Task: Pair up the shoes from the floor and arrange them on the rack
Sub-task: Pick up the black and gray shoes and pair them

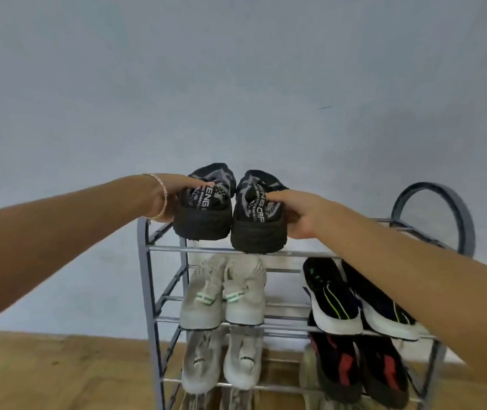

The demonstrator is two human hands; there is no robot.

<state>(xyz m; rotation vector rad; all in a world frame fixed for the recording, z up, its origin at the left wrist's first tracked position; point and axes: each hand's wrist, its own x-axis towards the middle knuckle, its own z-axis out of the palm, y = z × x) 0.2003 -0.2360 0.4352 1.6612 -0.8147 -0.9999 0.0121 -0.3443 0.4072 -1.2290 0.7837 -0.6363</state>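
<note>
Two black shoes with white lettering sit side by side on the top shelf of the grey metal rack (147, 291), heels toward me. My left hand (167, 196) grips the left black shoe (204, 214) from its left side. My right hand (298, 214) holds the right black shoe (255, 229), with a finger over its heel strap and the thumb under its side. The right shoe's heel overhangs the front bar a little.
The shelf below holds a beige pair (221, 294) at left and a black pair with white soles (354, 300) at right. Lower still are a pale grey pair (221, 359) and a black-and-red pair (357, 365). Wall behind, wooden floor (44, 374) below.
</note>
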